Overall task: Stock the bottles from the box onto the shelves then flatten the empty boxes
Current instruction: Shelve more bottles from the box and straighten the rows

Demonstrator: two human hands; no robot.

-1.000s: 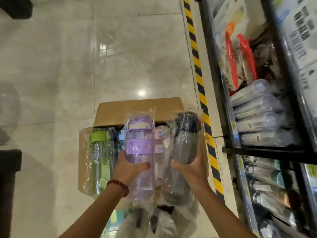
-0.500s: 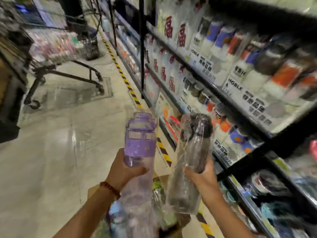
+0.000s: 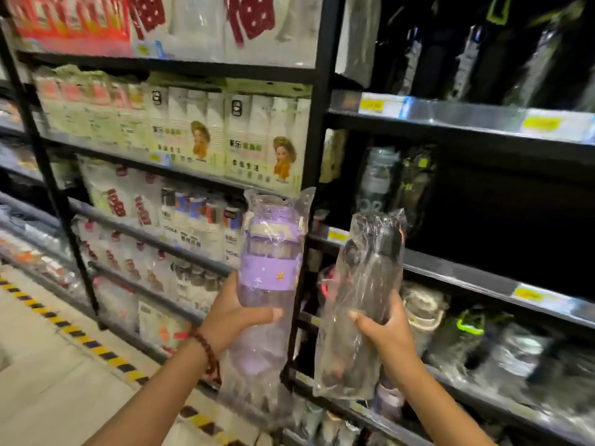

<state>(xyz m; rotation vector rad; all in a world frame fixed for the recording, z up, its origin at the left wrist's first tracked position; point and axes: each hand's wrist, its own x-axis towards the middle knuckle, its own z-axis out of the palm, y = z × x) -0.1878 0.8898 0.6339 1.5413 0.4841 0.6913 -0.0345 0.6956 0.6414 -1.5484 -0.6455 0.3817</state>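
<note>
My left hand grips a purple bottle wrapped in a clear plastic bag, held upright in front of a black shelf post. My right hand grips a dark grey bottle, also bagged, tilted slightly right. Both bottles are raised before the dark shelf on the right, where a few bagged bottles stand at the back. The box is out of view.
Shelves on the left hold white packaged goods. Lower right shelves carry more bagged bottles. A yellow-black striped line runs along the floor at the shelf base. Yellow price tags line the shelf edges.
The view has swung up from the box on the floor to the shelves. Both hands have lifted their bottles toward the dark right shelf.
</note>
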